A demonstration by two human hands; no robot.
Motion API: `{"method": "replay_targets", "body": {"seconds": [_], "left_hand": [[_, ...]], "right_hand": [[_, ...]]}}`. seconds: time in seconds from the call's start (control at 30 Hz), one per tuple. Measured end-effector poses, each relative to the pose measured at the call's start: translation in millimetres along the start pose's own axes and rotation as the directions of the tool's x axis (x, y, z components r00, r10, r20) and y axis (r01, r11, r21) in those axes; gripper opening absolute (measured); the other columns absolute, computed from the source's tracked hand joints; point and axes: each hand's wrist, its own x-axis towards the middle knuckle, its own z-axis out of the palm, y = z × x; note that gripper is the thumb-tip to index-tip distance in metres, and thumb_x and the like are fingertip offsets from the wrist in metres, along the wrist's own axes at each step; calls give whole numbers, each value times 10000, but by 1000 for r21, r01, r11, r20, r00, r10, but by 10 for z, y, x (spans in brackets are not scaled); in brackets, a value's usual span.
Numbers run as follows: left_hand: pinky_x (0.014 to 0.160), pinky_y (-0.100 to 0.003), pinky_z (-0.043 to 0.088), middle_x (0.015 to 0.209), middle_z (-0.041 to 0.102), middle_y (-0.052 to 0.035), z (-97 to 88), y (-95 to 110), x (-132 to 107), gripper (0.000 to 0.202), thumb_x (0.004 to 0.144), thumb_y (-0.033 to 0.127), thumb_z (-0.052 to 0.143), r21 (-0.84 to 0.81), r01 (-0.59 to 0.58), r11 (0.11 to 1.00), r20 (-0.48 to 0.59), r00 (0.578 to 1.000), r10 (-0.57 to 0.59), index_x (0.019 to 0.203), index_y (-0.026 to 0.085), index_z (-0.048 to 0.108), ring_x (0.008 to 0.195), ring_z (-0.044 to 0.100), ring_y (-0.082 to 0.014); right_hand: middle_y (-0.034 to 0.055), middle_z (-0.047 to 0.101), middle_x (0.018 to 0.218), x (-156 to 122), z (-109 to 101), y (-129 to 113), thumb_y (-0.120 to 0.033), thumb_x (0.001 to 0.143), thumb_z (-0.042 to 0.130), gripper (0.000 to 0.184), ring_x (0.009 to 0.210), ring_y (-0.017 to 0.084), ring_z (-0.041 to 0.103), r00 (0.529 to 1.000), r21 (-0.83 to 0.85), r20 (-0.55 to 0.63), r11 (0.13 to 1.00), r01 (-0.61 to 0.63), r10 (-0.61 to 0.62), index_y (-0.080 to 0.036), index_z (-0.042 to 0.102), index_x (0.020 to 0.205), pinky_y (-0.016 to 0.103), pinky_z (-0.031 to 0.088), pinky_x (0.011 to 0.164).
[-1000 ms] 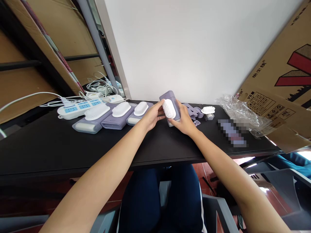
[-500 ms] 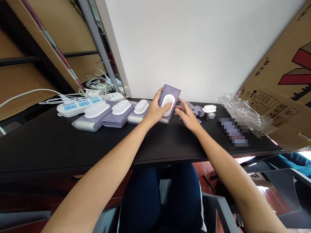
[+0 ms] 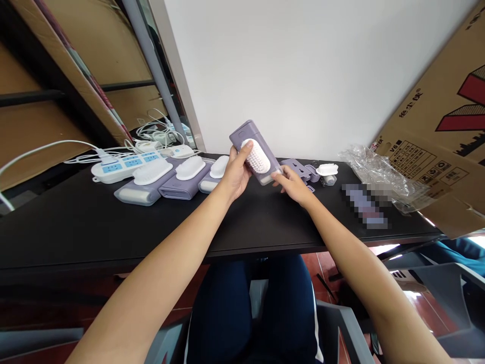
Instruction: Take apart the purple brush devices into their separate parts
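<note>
The left hand (image 3: 237,174) is holding a lilac rectangular plastic case (image 3: 254,147) up off the desk, its fingers curling behind the case while the thumb is pressing on a white oval bristle brush (image 3: 256,156) seated in the case's face. The case is tilting diagonally above the far edge of the matte black desk (image 3: 113,230), and this grip is keeping the bristles turned up toward the head camera. The right hand (image 3: 294,186) is reaching in, only loosely curled, with its fingertips (image 3: 279,173) touching the lower end of the case, seemingly steadying it rather than gripping it.

Along the far edge, left of the hands, three lilac cases with white brushes (image 3: 178,182) are lying in a slanting row, the closest just beside the left wrist. Behind them, a white power strip with blue sockets (image 3: 121,169) is trailing tangled white cables (image 3: 159,130). Just beyond the right fingers, small lilac plastic parts (image 3: 299,169) are lying near a loose white oval brush (image 3: 326,169). Farther right, a crumpled clear plastic bag (image 3: 379,174) is spreading beside a pixel-blurred object (image 3: 364,205) that I cannot identify, while a brown cardboard box flap (image 3: 428,151) is leaning over the right corner of the desk.
</note>
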Motion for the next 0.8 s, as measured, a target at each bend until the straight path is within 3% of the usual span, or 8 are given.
{"method": "replay_targets", "body": {"seconds": [0.17,0.27,0.37,0.47,0.6,0.8], "left_hand": [[914,-417,635,1400,660,-89,-90,-14,78,610,919,672,701,-1,58,998,-99,993,-58,1380,331,494,1235,702,-287],[802,-358,629,1279,672,-80,-102,-23,76,563,896,644,747,90,33,995,-139,990,-21,1298,304,550,1119,710,-261],[630,-273,559,1043,651,-43,-79,-38,40,568,859,635,803,243,-13,970,-141,989,49,1267,294,601,857,680,-202],[520,-240,466,867,598,-5,-57,-57,17,523,871,631,801,289,-10,957,-108,993,43,1230,284,645,643,577,-147],[460,-219,385,756,535,22,-55,-75,38,472,872,668,791,290,-6,957,-171,984,58,1028,251,635,552,509,-120],[471,-225,389,752,548,26,-72,-58,77,568,820,749,809,274,1,962,-192,980,54,1019,253,617,539,496,-108]], "right_hand": [[-11,663,925,37,-79,-17,-620,924,620,390,914,169,668,977,46,-214,999,24,-13,-277,512,1076,233,495,619],[-23,594,870,40,-111,-29,-737,927,572,479,841,168,624,950,10,-309,998,57,-51,-290,488,1079,250,498,606],[-12,579,888,30,-132,-37,-865,906,481,599,806,174,640,948,-15,-313,998,57,-59,-290,473,1070,276,491,610],[-9,579,875,9,-138,-46,-914,897,413,652,771,179,648,954,-44,-296,999,30,-42,-289,468,1076,292,487,623],[-7,573,857,-18,-110,-52,-888,925,430,629,782,186,625,933,-119,-351,992,37,-77,-282,491,1085,307,516,681],[-23,542,797,-12,-75,-63,-814,979,477,549,794,197,612,904,-166,-414,985,40,-106,-288,494,1138,322,532,736]]}}
